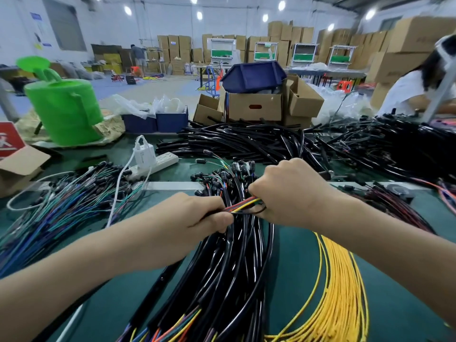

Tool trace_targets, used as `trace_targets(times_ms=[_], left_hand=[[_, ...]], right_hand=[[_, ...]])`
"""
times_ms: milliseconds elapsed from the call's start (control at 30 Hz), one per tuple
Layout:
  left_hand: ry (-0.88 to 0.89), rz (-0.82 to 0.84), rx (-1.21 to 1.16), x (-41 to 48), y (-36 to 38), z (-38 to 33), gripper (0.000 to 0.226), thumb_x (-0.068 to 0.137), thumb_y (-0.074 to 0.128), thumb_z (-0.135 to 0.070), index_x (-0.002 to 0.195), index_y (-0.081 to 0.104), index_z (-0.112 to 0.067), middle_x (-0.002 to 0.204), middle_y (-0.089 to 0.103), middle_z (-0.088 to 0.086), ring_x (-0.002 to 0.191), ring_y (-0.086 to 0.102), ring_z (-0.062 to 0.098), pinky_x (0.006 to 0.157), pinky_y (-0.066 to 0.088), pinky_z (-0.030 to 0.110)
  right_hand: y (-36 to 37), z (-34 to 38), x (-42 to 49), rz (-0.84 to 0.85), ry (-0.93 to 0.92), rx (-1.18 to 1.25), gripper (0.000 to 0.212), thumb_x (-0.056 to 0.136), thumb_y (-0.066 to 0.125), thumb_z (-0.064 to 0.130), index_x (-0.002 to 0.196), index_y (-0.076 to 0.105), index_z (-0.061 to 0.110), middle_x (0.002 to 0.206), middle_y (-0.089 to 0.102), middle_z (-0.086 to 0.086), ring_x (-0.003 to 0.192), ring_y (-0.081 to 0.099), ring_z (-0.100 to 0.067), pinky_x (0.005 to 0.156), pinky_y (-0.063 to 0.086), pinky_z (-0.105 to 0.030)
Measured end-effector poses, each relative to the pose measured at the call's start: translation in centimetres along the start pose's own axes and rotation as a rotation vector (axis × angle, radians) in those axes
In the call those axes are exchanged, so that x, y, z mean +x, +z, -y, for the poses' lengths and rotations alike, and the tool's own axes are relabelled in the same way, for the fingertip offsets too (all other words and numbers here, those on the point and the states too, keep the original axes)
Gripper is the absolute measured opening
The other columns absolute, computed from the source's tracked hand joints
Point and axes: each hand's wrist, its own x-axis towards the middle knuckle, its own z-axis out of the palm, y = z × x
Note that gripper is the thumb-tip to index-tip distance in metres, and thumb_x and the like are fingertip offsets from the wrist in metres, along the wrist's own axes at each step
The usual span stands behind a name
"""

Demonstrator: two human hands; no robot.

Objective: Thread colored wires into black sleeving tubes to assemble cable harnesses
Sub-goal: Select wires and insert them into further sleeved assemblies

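My left hand (195, 213) is closed around the end of a black sleeving tube (212, 214), just above a thick bundle of sleeved harnesses (229, 280). A short span of red, yellow and green wires (243, 204) runs from that tube end into my right hand (288, 191), which pinches them. The two hands are a few centimetres apart. Whether the wire tips are inside the tube is hidden by my fingers.
Loose yellow wires (340, 292) curve at the right, coloured wires with black connectors (61, 206) lie left. A pile of empty black tubes (246, 141) sits behind, with a power strip (158, 161), green watering can (64, 107), cardboard boxes (254, 106) and a seated person (417, 87).
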Motion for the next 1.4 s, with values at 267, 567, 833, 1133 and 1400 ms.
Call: trace_targets(times_ms=[267, 567, 833, 1133, 1400], left_hand=[[0.029, -0.077, -0.045, 0.7, 0.1, 0.8, 0.029, 0.091, 0.044, -0.044, 0.073, 0.054, -0.022, 0.055, 0.044, -0.008, 0.051, 0.038, 0.009, 0.05, 0.029, 0.022], [0.038, -0.048, -0.031, 0.8, 0.3, 0.3, 0.031, 0.09, 0.043, -0.044, 0.073, 0.058, -0.023, 0.051, 0.045, -0.008, 0.049, 0.039, 0.01, 0.048, 0.029, 0.021], [0.078, 0.021, 0.063, 1.7, 0.7, -1.0, 0.016, 0.075, 0.057, -0.041, 0.066, 0.051, -0.029, 0.057, 0.054, -0.007, 0.053, 0.046, 0.003, 0.051, 0.038, 0.015], [0.041, 0.024, -0.333, -1.4, 3.5, 2.3, 0.029, 0.092, 0.035, -0.046, 0.082, 0.054, -0.027, 0.048, 0.049, -0.016, 0.04, 0.042, 0.0, 0.045, 0.028, 0.006], [0.059, 0.03, -0.146, -0.8, 3.1, -1.0, 0.047, 0.091, 0.031, -0.042, 0.09, 0.056, -0.002, 0.051, 0.033, -0.006, 0.043, 0.041, 0.003, 0.047, 0.032, 0.013]], right_hand=[[-0.2, -1.6, -1.0, 0.207, 0.011, 0.842, 0.051, 0.06, 0.057, 0.08, 0.073, 0.053, 0.031, 0.052, 0.045, 0.005, 0.046, 0.039, -0.008, 0.044, 0.027, -0.021], [-1.0, -0.7, -1.4, 0.174, 0.046, 0.959, 0.032, 0.09, 0.045, 0.05, 0.075, 0.064, 0.03, 0.053, 0.043, 0.001, 0.049, 0.036, -0.009, 0.048, 0.029, -0.02], [-1.8, 1.8, -1.8, 0.155, 0.076, 0.799, 0.062, 0.06, 0.044, 0.088, 0.084, 0.029, 0.033, 0.064, 0.05, 0.003, 0.058, 0.048, -0.015, 0.051, 0.034, -0.026], [-0.6, 0.2, -4.0, 0.256, 0.125, 0.552, 0.097, 0.047, 0.061, 0.084, 0.119, 0.015, 0.037, 0.06, 0.046, 0.001, 0.05, 0.041, -0.006, 0.046, 0.032, -0.025], [0.5, 1.8, -3.1, 0.258, -0.031, 0.561, 0.095, 0.057, 0.068, 0.076, 0.126, 0.017, 0.036, 0.068, 0.043, 0.009, 0.055, 0.041, -0.007, 0.051, 0.036, -0.021]])
